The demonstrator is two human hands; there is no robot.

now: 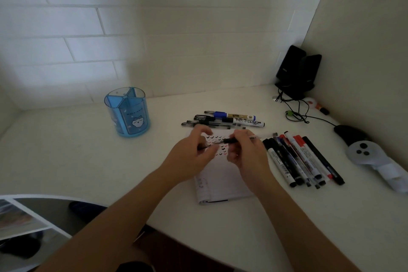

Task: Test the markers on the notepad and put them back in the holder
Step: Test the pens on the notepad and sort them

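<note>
Two hands: both are meeting above the upper half of the notepad [220, 185], sharing one pen [229, 140].
Right hand [245, 150]: its fingers are curling round the middle of the barrel, with the clear end sticking out past the knuckles toward the desk's right edge.
Left hand [194, 152]: its thumb and fingers are closing on the pen's dark left end, with the forefinger arching higher; the blur is hiding the exact contact.
Pen: it is lying almost level between the two sets of fingers, just above the rows of black and red tick marks.
Notepad: it is lying flat near the front edge of the desk [88, 161], under both wrists.
Holder [128, 112]: the blue divided cup is standing upright toward the back left, well apart from the hands.
Back pile [223, 119]: several pens and markers are lying just behind the notepad.
Right row [302, 159]: more markers are lying side by side just right of the notepad.
Far right corner: two black speakers [295, 70] are standing there, with a mouse [346, 132] and a grey controller [364, 152] lying along the right edge.
</note>
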